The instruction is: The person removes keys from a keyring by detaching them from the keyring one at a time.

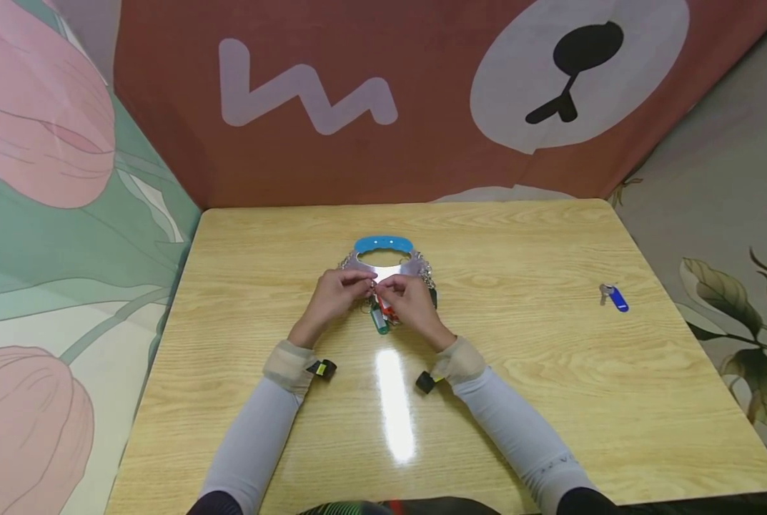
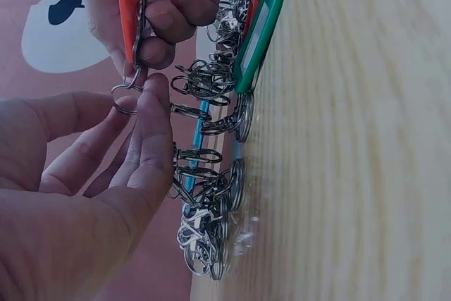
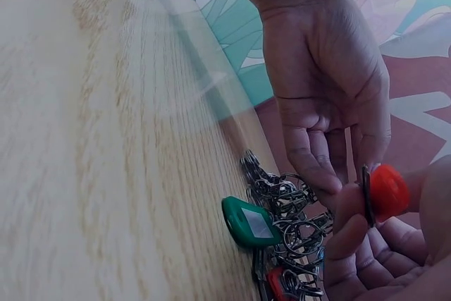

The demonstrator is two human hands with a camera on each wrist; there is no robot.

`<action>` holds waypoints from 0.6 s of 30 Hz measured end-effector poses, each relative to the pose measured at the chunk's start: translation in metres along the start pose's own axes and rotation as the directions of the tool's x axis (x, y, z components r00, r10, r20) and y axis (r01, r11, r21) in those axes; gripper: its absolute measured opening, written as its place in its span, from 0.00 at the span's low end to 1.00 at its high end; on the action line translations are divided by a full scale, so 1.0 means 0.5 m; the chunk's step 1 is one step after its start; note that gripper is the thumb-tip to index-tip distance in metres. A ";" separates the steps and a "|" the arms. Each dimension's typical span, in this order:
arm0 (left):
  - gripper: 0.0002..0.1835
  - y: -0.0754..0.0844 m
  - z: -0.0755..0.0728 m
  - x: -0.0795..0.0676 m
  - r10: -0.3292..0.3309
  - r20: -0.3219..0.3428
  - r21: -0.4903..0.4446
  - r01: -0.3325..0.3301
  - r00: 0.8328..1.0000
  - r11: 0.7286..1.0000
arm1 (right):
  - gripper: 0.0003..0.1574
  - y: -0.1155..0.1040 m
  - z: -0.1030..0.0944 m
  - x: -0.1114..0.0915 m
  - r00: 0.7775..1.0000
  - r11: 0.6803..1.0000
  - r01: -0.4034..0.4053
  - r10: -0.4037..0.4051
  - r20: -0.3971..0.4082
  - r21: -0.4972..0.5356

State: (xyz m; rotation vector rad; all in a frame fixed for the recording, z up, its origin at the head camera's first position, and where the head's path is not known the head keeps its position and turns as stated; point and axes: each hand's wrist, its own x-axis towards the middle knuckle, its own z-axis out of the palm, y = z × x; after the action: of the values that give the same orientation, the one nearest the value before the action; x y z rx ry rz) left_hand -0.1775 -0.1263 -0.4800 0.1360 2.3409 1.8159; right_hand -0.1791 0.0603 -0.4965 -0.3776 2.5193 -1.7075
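Observation:
My left hand point(image 1: 333, 299) pinches a thin metal ring point(image 2: 123, 111) between thumb and fingertips. Opposite it, my right hand point(image 1: 415, 309) grips an orange-red key tag point(image 2: 128, 17) together with a key point(image 2: 143, 6), and a small loop at their end meets that ring. Both hands work just in front of a metal plate point(image 1: 391, 272) with a blue grip point(image 1: 383, 244). Many metal rings and clasps point(image 2: 204, 79) hang along the plate. A green key tag point(image 1: 379, 321) dangles below my fingers, and another red tag point(image 3: 279, 285) shows among the rings in the right wrist view.
Far to the right on the wooden table point(image 1: 518, 429) lies a blue key tag point(image 1: 618, 299) with a key point(image 1: 604, 293). Printed cloth walls point(image 1: 357, 172) stand behind the table and on both sides. A dark camera point(image 1: 425, 383) sticks out from my right wrist.

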 end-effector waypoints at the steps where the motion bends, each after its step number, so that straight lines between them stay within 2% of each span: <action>1: 0.13 0.000 0.000 0.000 0.001 -0.002 0.007 -0.001 1.000 1.000 | 0.07 0.000 0.000 0.000 1.000 1.000 0.000 0.000 0.002 0.001; 9: 0.11 -0.004 -0.002 0.002 -0.002 -0.015 0.053 0.003 1.000 0.999 | 0.07 0.000 0.002 0.000 1.000 1.000 -0.012 0.012 0.004 0.009; 18: 0.11 -0.006 -0.004 0.000 0.022 -0.023 0.107 -0.020 0.999 0.994 | 0.08 -0.004 0.005 0.000 0.998 0.996 -0.065 0.065 0.000 0.053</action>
State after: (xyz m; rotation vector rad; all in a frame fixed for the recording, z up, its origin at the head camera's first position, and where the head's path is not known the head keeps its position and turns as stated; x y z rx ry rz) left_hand -0.1780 -0.1291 -0.4826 0.1546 2.4628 1.7107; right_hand -0.1784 0.0574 -0.4954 -0.2880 2.4525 -1.7477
